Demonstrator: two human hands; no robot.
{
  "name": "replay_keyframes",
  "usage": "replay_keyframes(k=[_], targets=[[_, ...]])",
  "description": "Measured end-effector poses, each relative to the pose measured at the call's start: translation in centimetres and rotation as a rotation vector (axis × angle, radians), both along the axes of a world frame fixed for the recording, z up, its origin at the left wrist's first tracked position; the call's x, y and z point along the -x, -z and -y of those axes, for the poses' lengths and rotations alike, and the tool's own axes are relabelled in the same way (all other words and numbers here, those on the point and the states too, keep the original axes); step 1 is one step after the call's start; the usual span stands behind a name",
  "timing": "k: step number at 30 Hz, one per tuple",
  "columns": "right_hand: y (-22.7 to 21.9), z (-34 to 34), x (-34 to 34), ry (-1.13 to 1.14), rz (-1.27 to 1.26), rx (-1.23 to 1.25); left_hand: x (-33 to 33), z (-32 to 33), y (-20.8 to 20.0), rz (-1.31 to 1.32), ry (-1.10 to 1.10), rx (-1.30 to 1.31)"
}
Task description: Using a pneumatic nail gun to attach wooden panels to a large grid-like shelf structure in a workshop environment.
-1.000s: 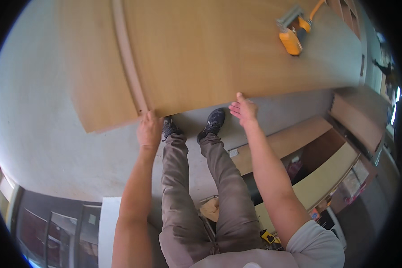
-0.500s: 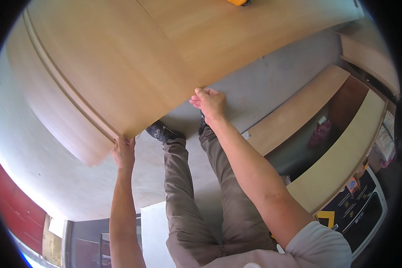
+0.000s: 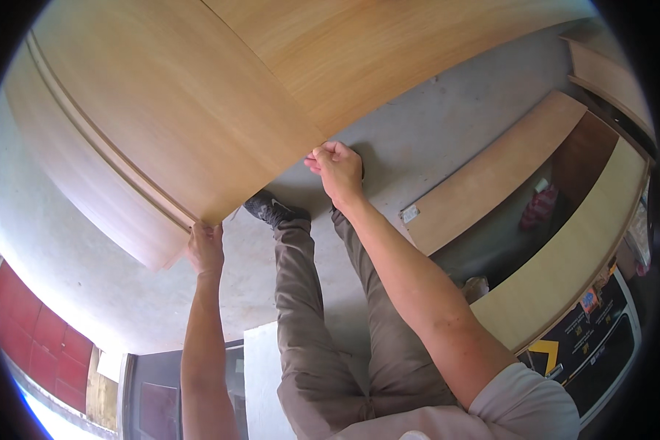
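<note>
A large wood-grain panel (image 3: 169, 95) lies across the upper left, with a seam running to its near edge. A narrow raised strip (image 3: 114, 165) goes along its left part and ends at the near corner. At that corner my left hand (image 3: 205, 253) is closed, pinching the panel's edge between thumb and fingers. My right hand (image 3: 337, 174) is farther right, beside the near edge close to the seam. Its thumb and fingers are pressed together in a pinch; what they hold, if anything, is too small to make out.
My dark shoe (image 3: 275, 209) stands on the grey floor (image 3: 418, 132) just under the panel's edge. At the right lie a long wooden board (image 3: 491, 176), a pale curved-looking board (image 3: 565, 257) and a black printed panel (image 3: 590, 337). A white block (image 3: 264, 381) is by my left leg.
The view has shifted slightly, and a yellow object at the top has left the picture. My right hand has moved slightly left along the near edge; my left hand keeps its grip.
</note>
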State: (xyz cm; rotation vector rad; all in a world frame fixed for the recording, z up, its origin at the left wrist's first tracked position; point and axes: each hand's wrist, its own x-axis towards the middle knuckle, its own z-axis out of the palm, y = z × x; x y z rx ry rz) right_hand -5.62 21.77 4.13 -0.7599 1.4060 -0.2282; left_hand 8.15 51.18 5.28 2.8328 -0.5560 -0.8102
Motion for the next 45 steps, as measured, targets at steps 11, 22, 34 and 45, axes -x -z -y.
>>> replay_keyframes(k=[11,22,34,45], targets=[[-0.4,0.9,-1.3,-0.097,-0.175,-0.066,0.0,1.9,-1.7,-0.040,-0.065,-0.050],[-0.5,1.6,-1.4,-0.158,-0.192,-0.097,-1.0,3.5,-3.0,-0.168,-0.167,-0.165],[-2.4,2.2,-2.6,-0.262,-0.340,-0.171,-6.0,5.2,-6.0,-0.377,-0.011,-0.358],[0.2,1.3,-1.9,-0.123,-0.219,-0.215,-25.6,8.0,0.1,-0.082,-0.260,0.078]])
